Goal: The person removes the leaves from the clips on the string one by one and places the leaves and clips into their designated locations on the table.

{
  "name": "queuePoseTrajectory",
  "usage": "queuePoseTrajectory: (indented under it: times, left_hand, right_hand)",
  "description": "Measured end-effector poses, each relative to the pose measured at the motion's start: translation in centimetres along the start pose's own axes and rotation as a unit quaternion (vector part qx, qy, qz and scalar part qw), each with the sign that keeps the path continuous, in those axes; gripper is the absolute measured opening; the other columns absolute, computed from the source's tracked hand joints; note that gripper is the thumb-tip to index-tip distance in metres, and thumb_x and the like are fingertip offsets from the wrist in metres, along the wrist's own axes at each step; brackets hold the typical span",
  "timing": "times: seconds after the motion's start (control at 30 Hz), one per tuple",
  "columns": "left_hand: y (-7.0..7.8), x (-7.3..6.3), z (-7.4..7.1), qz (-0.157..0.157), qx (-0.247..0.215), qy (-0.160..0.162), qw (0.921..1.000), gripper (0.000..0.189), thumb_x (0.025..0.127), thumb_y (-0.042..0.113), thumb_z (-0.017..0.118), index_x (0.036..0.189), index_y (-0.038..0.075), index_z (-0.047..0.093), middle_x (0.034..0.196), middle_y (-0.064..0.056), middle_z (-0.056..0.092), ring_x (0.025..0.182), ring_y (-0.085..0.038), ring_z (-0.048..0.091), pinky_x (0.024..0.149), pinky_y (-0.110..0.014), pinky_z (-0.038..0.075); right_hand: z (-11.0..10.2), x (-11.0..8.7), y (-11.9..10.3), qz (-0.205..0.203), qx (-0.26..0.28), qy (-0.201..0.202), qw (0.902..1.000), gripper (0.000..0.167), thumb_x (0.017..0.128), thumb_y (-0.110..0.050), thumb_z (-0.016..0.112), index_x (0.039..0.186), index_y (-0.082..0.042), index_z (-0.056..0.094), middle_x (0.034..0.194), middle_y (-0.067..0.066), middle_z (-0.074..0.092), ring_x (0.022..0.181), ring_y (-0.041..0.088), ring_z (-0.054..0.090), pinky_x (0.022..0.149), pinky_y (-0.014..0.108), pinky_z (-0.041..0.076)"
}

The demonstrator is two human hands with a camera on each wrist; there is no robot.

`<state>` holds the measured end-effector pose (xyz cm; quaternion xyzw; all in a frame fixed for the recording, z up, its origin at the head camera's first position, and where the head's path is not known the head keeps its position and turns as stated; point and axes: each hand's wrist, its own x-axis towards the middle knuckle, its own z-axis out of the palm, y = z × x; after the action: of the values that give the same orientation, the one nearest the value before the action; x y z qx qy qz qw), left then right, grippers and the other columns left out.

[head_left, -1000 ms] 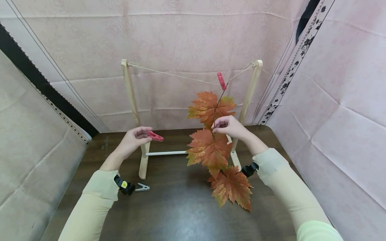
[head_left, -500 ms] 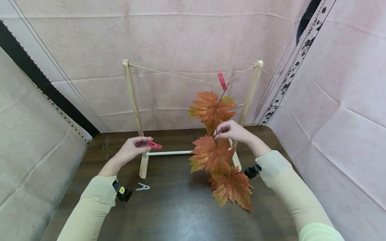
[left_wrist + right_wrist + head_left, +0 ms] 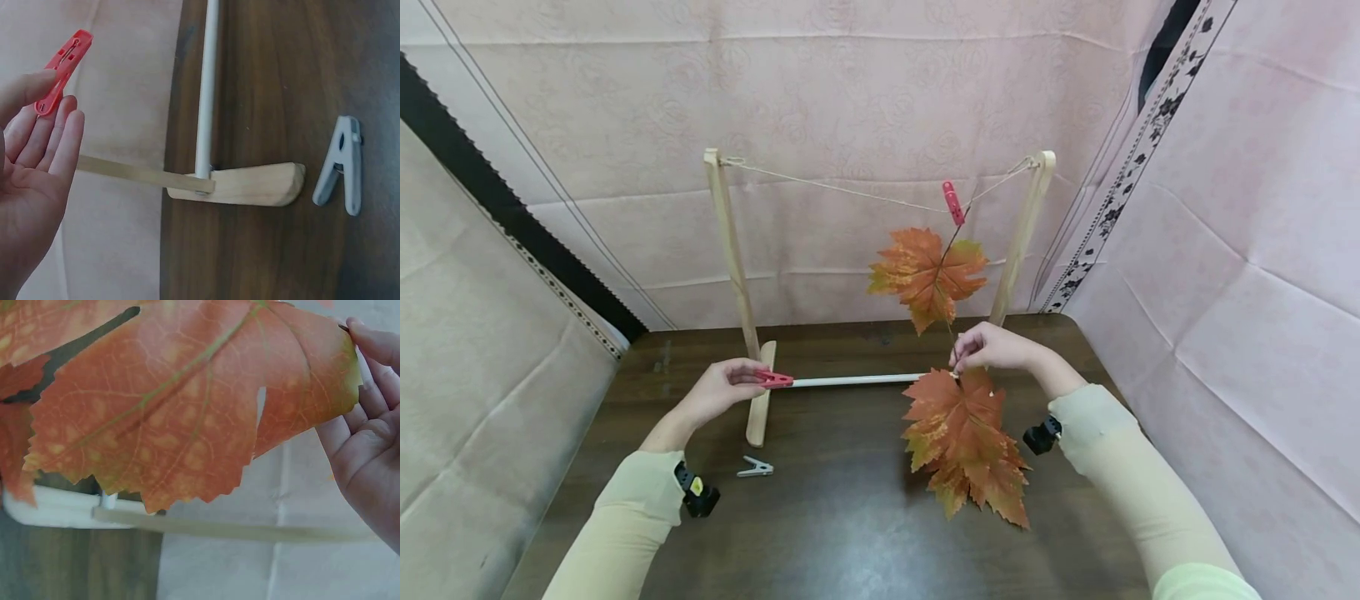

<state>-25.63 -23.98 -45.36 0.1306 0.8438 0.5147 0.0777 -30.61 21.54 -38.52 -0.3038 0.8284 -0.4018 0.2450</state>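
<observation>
My left hand [image 3: 724, 392] pinches a red clothespin [image 3: 773, 380] between thumb and fingers, beside the left post of a wooden frame. In the left wrist view, that clothespin [image 3: 64, 72] points away from the palm. My right hand [image 3: 996, 348] pinches the thin stem at the top of an orange maple leaf [image 3: 951, 412]. This leaf overlaps another maple leaf [image 3: 1000, 483] lower down. Above the right hand, a third maple leaf [image 3: 925, 275] hangs from a string [image 3: 835, 185] by a second red clothespin [image 3: 952, 202]. The right wrist view is largely filled by a leaf [image 3: 175, 406].
A grey clothespin [image 3: 756, 467] lies on the dark wooden table [image 3: 835, 533], near the frame's left foot [image 3: 758, 417]. A white rod [image 3: 850, 380] joins the frame's feet low down. The right post [image 3: 1021, 242] rises behind the right hand. Pale cloth [image 3: 850, 100] encloses the table.
Both hands have come down, the right also moving slightly right. The middle leaf has dropped with the right hand, away from the top leaf and over the lowest one.
</observation>
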Motion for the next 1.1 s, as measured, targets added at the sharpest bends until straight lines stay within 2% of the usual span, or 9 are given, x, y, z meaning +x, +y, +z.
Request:
queuePoseTrajectory:
  times: [0.13,0.3,0.53,0.73,1.0,1.1]
  left_hand:
    - [-0.9,-0.4,0.1,-0.011,0.016,0.005,0.9998,0.04,0.087,0.014,0.066,0.119,-0.006,0.056,0.112,-0.025,0.063,0.093,-0.006,0.061,0.077,-0.018,0.051]
    - [-2.5,-1.0,0.1,-0.015,0.039,0.008,0.9991,0.038,0.087,0.016,0.067,0.118,-0.004,0.058,0.111,-0.022,0.064,0.096,-0.017,0.061,0.075,-0.019,0.05]
    - [-4.7,-1.5,0.1,-0.024,0.045,0.01,0.9986,0.038,0.086,0.018,0.068,0.116,-0.003,0.06,0.108,-0.02,0.066,0.093,-0.014,0.062,0.074,-0.02,0.05]
    - [-6.2,-2.3,0.2,-0.042,0.031,0.004,0.9986,0.038,0.086,0.018,0.068,0.115,-0.004,0.06,0.107,-0.021,0.066,0.093,-0.018,0.063,0.074,-0.019,0.05]
    - [-9.1,-3.1,0.6,-0.065,0.017,0.012,0.9976,0.039,0.083,0.015,0.07,0.114,-0.007,0.059,0.106,-0.022,0.066,0.088,-0.007,0.062,0.073,-0.017,0.051]
    - [-9.7,-3.4,0.8,-0.078,0.028,0.013,0.9964,0.039,0.084,0.015,0.07,0.114,-0.007,0.059,0.106,-0.022,0.066,0.089,-0.008,0.062,0.073,-0.017,0.05]
  right_hand:
    - [0.1,-0.1,1.9,0.0,-0.003,0.012,0.9999,0.017,0.087,-0.003,0.061,0.097,0.01,0.064,0.088,0.017,0.071,0.081,0.01,0.067,0.079,0.023,0.052]
    - [0.3,-0.3,3.8,0.001,-0.015,0.022,0.9996,0.021,0.087,0.001,0.058,0.104,0.011,0.062,0.085,0.019,0.07,0.078,0.008,0.065,0.075,0.022,0.052]
    - [0.8,-0.7,5.4,0.018,-0.009,0.001,0.9998,0.017,0.085,0.002,0.057,0.1,0.009,0.064,0.086,0.02,0.07,0.076,0.008,0.065,0.073,0.023,0.052]
    - [1.6,-1.1,6.2,0.026,0.003,-0.013,0.9996,0.018,0.085,0.004,0.055,0.099,0.011,0.063,0.086,0.023,0.069,0.076,0.008,0.065,0.073,0.022,0.052]
    - [2.7,-0.9,8.0,0.026,0.011,-0.006,0.9996,0.017,0.083,0.003,0.058,0.097,0.012,0.063,0.087,0.026,0.068,0.077,0.008,0.065,0.072,0.021,0.052]
    - [3.2,-0.7,8.6,0.032,0.004,0.003,0.9995,0.018,0.083,0.003,0.058,0.097,0.011,0.063,0.089,0.023,0.068,0.076,0.007,0.063,0.071,0.022,0.051]
